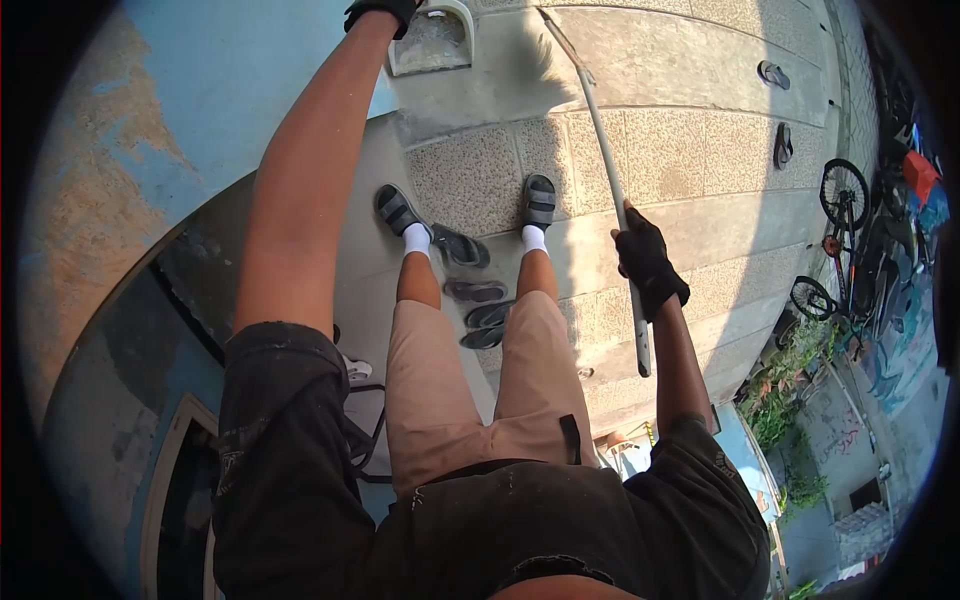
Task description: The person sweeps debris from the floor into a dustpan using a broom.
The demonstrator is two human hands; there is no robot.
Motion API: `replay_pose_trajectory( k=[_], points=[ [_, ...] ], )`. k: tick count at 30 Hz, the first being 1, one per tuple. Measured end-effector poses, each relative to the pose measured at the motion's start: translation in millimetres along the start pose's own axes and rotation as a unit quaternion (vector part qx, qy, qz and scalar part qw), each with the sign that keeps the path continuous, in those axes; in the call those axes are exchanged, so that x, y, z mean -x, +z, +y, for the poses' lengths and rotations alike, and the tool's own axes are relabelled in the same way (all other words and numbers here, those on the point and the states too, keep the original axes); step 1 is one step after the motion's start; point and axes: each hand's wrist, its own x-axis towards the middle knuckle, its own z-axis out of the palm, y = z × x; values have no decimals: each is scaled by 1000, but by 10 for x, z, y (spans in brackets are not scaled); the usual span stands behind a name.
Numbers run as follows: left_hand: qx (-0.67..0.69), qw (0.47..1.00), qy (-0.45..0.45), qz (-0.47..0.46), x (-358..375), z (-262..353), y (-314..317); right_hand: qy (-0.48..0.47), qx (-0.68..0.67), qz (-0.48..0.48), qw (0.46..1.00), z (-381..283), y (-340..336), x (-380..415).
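My right hand (648, 258), in a black fingerless glove, is closed round a long grey pole (603, 135). The pole slants up and left from its lower end beside my forearm to a thin brownish part near the top edge, whose type I cannot make out. My left hand (385, 12), also black-gloved, is cut off by the top edge, so its fingers are hidden. Right beside it lies a white-rimmed, scoop-like tray (470, 38), greyish inside, on the ground. A dark feathery shadow falls on the paving between the tray and the pole.
Loose dark sandals (475, 291) lie between my sandalled feet; two more (783, 145) lie at upper right. A bicycle (843, 195) and clutter stand at the right edge, plants (785, 400) below. A blue peeling wall (230, 70) and a dark metal frame (375, 430) are at left.
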Motion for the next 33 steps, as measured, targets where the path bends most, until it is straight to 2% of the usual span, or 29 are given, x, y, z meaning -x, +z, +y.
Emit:
replay_pose_trajectory(
  k=[2,4,5,6,7,8,9,10,11,12,13,15,17,18,20,21,22,23,26,28,29,31,32,33],
  points=[
    [235,961,-135,-51,-11,-202,-28,-9,130,19,991,-256,81,-413],
    [274,950,-146,28,74,-348,-86,-57,187,41,980,-392,271,-664],
    [322,937,-136,25,86,-455,-137,-65,238,16,969,-408,355,-764],
    [20,999,-7,-30,88,-592,-232,-71,287,-8,955,-387,430,-825],
    [217,973,-75,-23,112,-905,-109,-58,282,-16,958,-214,557,-864],
    [406,903,-139,-15,102,-1141,47,-46,277,-23,959,-71,666,-855],
    [118,992,-45,0,205,-693,-355,-183,300,-52,935,-56,653,-467],
    [119,992,-45,2,229,-435,-569,-195,354,-14,914,471,784,-644],
    [112,988,-105,-4,233,-251,-726,-141,353,-51,924,480,773,-409],
    [104,980,-166,-12,255,-185,-784,-152,360,-55,919,593,776,-240],
    [78,996,-38,12,201,-506,-608,-139,378,-81,912,670,753,-134],
    [100,994,-51,10,185,-531,-550,-111,377,-106,914,586,585,101],
    [97,994,-54,-1,183,-499,-547,-127,272,-93,949,526,377,209],
    [98,994,-54,-1,172,-532,-507,-71,253,-86,961,592,267,174],
    [198,980,-17,6,137,-574,-409,-119,213,-31,969,548,146,164],
    [198,980,-16,6,136,-518,-389,-86,201,-16,976,420,87,132],
    [185,980,-66,-21,148,-299,-462,-54,188,-1,981,220,46,55],
    [172,977,-117,-48,162,-175,-509,-67,193,30,978,148,19,-153],
    [228,968,-100,-40,116,-325,-263,-61,165,89,980,-276,-30,-808],
    [190,979,-66,-36,166,-141,-426,-39,158,56,985,-469,-87,-1324],
    [175,982,-59,-38,174,-98,-463,-40,158,55,985,-600,-52,-1222],
    [161,984,-50,-48,192,-78,-454,-3,262,21,965,-919,42,-934],
    [187,981,-38,-35,202,-143,-409,17,314,3,949,-960,60,-796],
    [214,976,-24,-17,166,-191,-356,-7,299,-9,954,-762,85,-749]
  ],
)
